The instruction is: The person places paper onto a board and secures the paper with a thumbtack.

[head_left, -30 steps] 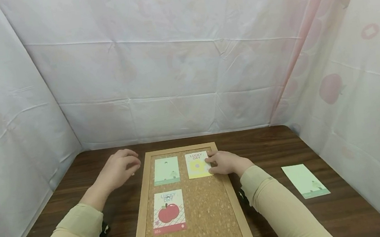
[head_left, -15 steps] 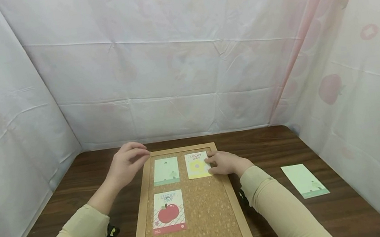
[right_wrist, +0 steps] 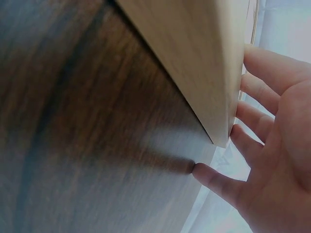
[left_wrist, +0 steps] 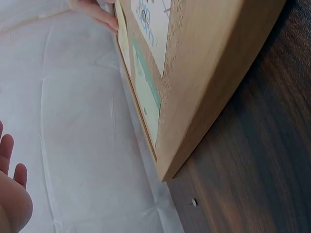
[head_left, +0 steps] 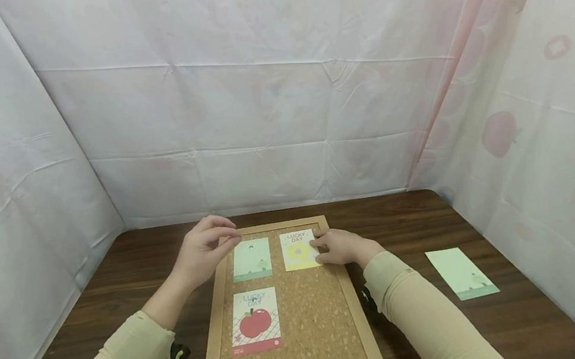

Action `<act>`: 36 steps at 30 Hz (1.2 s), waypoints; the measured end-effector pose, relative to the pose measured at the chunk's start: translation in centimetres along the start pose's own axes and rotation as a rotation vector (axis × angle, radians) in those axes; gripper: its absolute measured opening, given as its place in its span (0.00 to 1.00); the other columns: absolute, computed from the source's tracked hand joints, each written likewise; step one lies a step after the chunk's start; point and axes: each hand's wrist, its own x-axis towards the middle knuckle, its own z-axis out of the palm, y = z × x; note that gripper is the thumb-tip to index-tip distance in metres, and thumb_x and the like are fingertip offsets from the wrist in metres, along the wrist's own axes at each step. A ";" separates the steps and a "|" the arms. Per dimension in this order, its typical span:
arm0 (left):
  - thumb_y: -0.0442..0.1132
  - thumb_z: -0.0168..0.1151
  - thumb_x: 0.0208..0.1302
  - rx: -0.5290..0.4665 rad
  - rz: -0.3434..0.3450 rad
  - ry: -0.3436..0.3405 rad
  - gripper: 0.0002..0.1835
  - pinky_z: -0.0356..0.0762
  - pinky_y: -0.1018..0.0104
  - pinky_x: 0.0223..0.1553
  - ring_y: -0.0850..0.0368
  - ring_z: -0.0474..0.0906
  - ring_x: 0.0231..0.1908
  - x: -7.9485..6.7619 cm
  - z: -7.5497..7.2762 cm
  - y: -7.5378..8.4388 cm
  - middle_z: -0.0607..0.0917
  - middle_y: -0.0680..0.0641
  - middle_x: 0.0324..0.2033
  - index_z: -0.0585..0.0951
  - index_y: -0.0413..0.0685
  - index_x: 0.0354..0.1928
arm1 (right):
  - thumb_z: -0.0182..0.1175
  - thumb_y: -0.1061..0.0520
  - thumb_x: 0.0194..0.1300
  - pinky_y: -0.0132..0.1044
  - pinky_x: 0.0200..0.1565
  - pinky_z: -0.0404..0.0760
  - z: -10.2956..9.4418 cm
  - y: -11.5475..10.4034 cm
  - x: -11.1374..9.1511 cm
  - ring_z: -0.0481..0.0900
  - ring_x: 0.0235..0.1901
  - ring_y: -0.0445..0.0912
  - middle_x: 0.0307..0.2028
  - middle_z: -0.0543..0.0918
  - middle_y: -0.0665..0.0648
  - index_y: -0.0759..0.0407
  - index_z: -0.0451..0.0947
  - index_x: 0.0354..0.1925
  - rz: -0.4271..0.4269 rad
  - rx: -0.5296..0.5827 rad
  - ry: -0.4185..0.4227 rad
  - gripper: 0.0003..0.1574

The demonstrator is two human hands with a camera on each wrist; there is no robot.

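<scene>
On a wood-framed cork board [head_left: 314,332] lies a yellow-flower "Lucky Day" card [head_left: 297,256]. My right hand [head_left: 346,245] rests its fingertips on that card's right edge, fingers spread across the frame; its little finger [right_wrist: 214,180] touches the table. My left hand [head_left: 205,252] hovers over the board's far left corner, thumb and forefinger tips brought together. Anything between them is too small to see. Below it lies a pale green card [head_left: 250,262] with a thumbtack near its top. Nearer sits an apple card [head_left: 255,327], also tacked.
Another pale green card [head_left: 463,273] lies on the dark wooden table [head_left: 405,219], right of the board. In the left wrist view, a loose thumbtack [left_wrist: 193,202] lies on the table beside the board's corner. Pale cloth [head_left: 258,117] hangs behind and at both sides.
My left hand has moved right, from beside the board to above its far left corner, and its thumb and forefinger have closed together. My right hand stays on the flower card.
</scene>
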 end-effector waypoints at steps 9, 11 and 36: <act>0.33 0.72 0.64 -0.057 -0.086 -0.059 0.05 0.75 0.63 0.43 0.57 0.75 0.48 0.5 0.7 0.5 0.82 0.55 0.46 0.90 0.47 0.41 | 0.63 0.48 0.72 0.52 0.70 0.63 0.1 0.1 0.0 0.60 0.74 0.59 0.75 0.62 0.63 0.59 0.71 0.71 0.010 0.001 0.001 0.34; 0.34 0.71 0.65 -0.081 -0.121 -0.080 0.05 0.76 0.62 0.45 0.58 0.75 0.50 0.8 1.0 0.7 0.81 0.56 0.47 0.90 0.46 0.42 | 0.63 0.48 0.72 0.52 0.70 0.63 0.1 0.1 -0.1 0.60 0.74 0.59 0.75 0.61 0.63 0.59 0.71 0.71 0.007 0.007 0.001 0.34; 0.42 0.60 0.75 -0.102 -0.475 -0.395 0.08 0.76 0.49 0.53 0.48 0.75 0.54 4.6 6.4 -0.1 0.77 0.47 0.57 0.86 0.50 0.44 | 0.62 0.47 0.73 0.52 0.70 0.62 -0.1 -0.8 -0.8 0.58 0.74 0.59 0.76 0.59 0.62 0.56 0.70 0.72 0.024 0.008 -0.009 0.34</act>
